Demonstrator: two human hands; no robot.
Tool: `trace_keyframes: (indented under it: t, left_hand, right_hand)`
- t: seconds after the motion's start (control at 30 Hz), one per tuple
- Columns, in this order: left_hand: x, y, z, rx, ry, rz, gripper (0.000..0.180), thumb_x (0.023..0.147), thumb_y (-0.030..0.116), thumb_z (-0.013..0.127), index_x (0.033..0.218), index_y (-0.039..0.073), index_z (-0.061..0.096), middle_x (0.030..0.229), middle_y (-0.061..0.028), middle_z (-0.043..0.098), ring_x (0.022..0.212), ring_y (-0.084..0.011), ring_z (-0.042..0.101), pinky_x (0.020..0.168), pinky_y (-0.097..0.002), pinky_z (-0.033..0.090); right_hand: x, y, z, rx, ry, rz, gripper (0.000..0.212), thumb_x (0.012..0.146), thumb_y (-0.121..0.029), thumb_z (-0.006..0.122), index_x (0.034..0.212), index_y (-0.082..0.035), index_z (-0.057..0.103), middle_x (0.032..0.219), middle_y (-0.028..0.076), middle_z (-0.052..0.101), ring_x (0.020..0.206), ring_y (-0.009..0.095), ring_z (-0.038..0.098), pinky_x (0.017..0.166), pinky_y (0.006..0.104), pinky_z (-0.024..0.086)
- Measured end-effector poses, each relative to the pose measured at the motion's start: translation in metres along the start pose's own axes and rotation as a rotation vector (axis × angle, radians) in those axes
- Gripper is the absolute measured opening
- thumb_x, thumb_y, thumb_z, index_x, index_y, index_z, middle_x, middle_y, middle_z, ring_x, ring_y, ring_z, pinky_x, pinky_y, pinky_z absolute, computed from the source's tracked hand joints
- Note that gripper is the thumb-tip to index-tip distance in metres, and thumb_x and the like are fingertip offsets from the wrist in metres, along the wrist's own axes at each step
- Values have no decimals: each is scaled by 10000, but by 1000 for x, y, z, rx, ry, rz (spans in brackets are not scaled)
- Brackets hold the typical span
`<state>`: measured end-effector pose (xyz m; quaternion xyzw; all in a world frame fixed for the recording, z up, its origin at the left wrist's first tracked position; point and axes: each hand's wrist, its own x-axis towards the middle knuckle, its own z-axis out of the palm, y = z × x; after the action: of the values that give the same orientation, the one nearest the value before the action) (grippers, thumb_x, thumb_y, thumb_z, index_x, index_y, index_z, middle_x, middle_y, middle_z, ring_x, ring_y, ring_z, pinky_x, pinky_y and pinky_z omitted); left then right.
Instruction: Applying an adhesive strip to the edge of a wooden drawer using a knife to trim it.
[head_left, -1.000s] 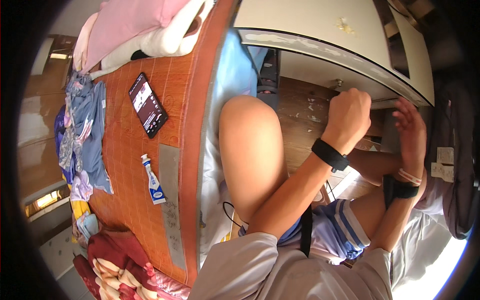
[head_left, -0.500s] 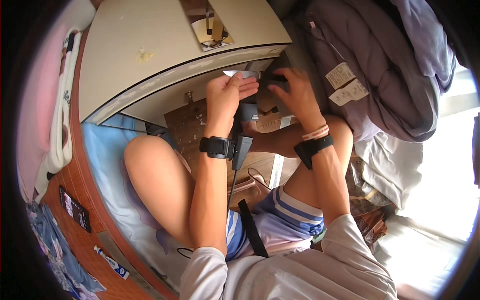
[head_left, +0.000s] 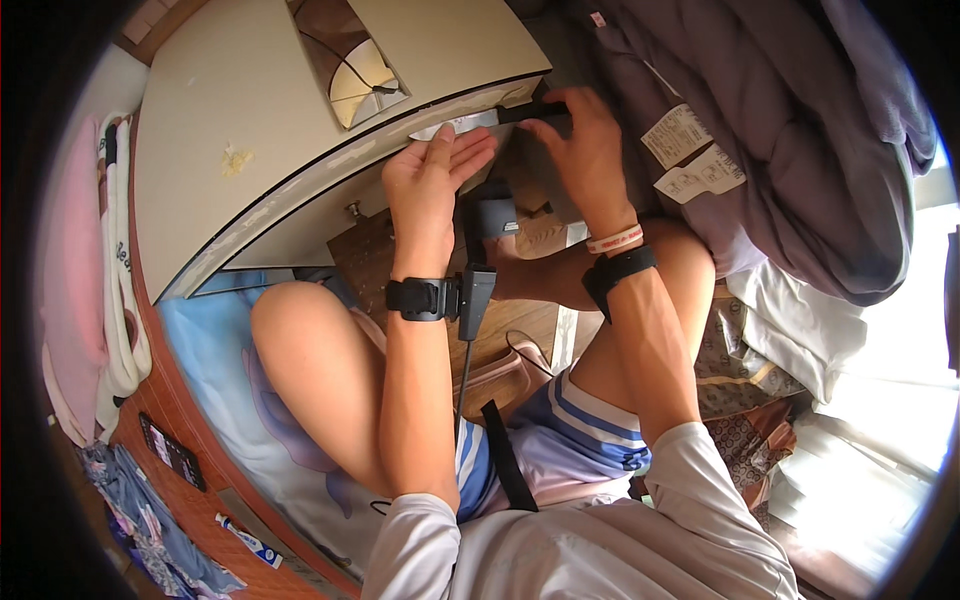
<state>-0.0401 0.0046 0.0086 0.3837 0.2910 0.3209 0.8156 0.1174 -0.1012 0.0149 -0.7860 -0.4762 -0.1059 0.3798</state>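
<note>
A knife with a shiny silver blade (head_left: 470, 122) and a black handle (head_left: 520, 112) lies level along the worn front edge of a cream cabinet top (head_left: 240, 100). My left hand (head_left: 430, 180) pinches the blade, thumb over it and fingers behind. At the other end, the thumb and index finger of my right hand (head_left: 585, 150) close around the black handle. Both wrists wear black straps; a black device (head_left: 476, 300) with a cable is fixed at the left one.
A dark padded garment (head_left: 760, 130) with white labels hangs at the right. A mirror strip (head_left: 350, 75) is set in the cabinet. A phone (head_left: 172, 452) and a tube (head_left: 248, 542) rest on the reddish ledge at left. Pink slippers (head_left: 520, 370) sit on the floor between my legs.
The view has shifted a little. Both hands and the knife have moved up and left, closer to the cabinet edge. My right fingers have closed in on the handle.
</note>
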Motion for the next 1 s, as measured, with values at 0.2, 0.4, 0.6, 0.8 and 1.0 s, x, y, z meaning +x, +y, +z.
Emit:
trace_keyframes:
  t: [0.2,0.4,0.6,0.8,1.0]
  left_hand:
    - [0,3,6,45,37,50,309,1071,105,531,1018,-191,600,1059,-337,701,953,-372,751,878,-406,642]
    - [0,1,7,105,54,85,305,1067,97,534,1018,-194,609,1025,-329,708,913,-368,758,839,-385,649]
    - [0,6,8,143,38,80,305,1068,109,535,1000,-180,604,1027,-328,705,927,-370,755,855,-381,643]
    - [1,10,11,159,42,54,320,1071,100,518,1000,-205,583,1015,-336,701,911,-377,755,846,-384,650]
    - [1,13,13,182,61,40,331,1073,75,487,1027,-245,563,983,-343,702,861,-378,759,795,-383,665]
  right_hand:
    - [-1,2,1,-8,60,-14,308,785,-141,853,1015,1,705,991,159,703,917,358,679,791,403,537]
    - [-6,4,6,-4,49,8,304,779,-128,858,1006,9,711,989,163,708,901,359,689,779,392,545]
    - [-8,4,7,0,77,19,316,762,-125,873,999,11,714,974,164,705,895,352,694,767,386,544]
    - [-7,6,9,57,79,56,334,725,-142,884,962,-2,694,946,160,681,897,385,657,766,438,526]
    - [-7,7,11,58,90,57,330,709,-142,894,938,3,706,932,157,681,870,375,660,745,429,526]
